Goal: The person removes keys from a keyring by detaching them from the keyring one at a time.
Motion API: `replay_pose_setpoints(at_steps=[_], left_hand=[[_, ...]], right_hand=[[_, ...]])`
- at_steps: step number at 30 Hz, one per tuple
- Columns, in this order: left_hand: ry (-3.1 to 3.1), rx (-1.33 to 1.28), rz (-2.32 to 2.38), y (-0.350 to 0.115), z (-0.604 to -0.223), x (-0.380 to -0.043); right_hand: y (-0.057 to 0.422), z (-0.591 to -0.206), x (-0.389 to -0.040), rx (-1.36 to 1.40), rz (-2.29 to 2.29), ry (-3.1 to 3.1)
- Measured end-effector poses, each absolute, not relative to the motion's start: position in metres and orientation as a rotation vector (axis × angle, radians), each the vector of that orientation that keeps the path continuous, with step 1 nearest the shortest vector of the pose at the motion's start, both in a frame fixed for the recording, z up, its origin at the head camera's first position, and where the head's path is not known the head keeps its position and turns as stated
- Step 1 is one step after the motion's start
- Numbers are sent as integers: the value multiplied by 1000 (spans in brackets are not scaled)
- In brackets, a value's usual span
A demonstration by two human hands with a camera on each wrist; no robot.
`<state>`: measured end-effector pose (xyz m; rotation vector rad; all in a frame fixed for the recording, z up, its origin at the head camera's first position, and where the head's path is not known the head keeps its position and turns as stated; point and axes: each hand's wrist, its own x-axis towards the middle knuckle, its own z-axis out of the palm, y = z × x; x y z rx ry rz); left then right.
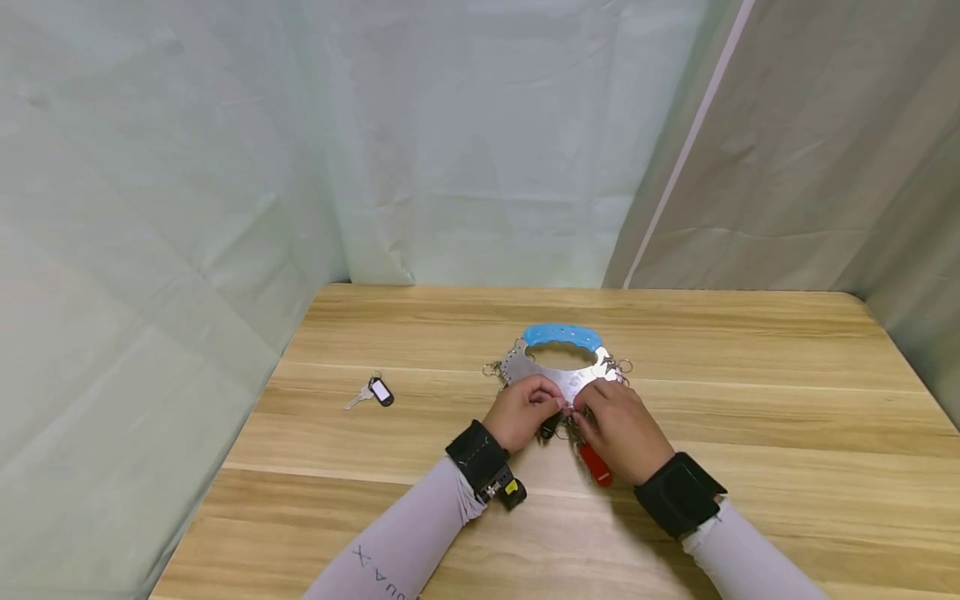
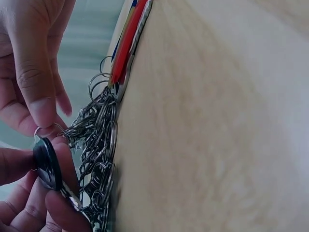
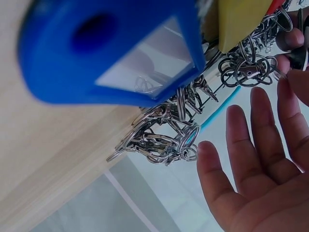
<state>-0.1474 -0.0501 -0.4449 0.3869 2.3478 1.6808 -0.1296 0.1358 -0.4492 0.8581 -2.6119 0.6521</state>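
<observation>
A metal plate (image 1: pixel 517 367) with a blue handle (image 1: pixel 562 335) lies on the table, rings and clips hanging around its edge. At its near edge both hands meet. My left hand (image 1: pixel 525 412) holds a black key tag (image 2: pixel 47 164), with part of a key (image 2: pixel 71 197) showing below it. The thumb and fingers of my right hand (image 1: pixel 622 425) pinch the thin split ring (image 2: pixel 37 133) of that tag, close to the bunched chains and clips (image 2: pixel 99 145). Beside the right hand hangs a red key tag (image 1: pixel 596 465). Whether the ring is hooked on a clip is hidden by the fingers.
A silver key (image 1: pixel 358 398) with another black tag (image 1: pixel 381 392) lies apart on the left of the wooden table (image 1: pixel 787 400). Large in the right wrist view are a blue tag (image 3: pixel 58 63) and a yellow tag (image 3: pixel 236 24). Curtains (image 1: pixel 510 167) stand behind the table.
</observation>
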Motion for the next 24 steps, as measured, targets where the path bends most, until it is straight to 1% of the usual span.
replay_pose_setpoints(at_steps=[24], left_hand=[[2407,404,1631,-50,-450,-149]], right_hand=[[135,-447,-129,887,653,-2589]])
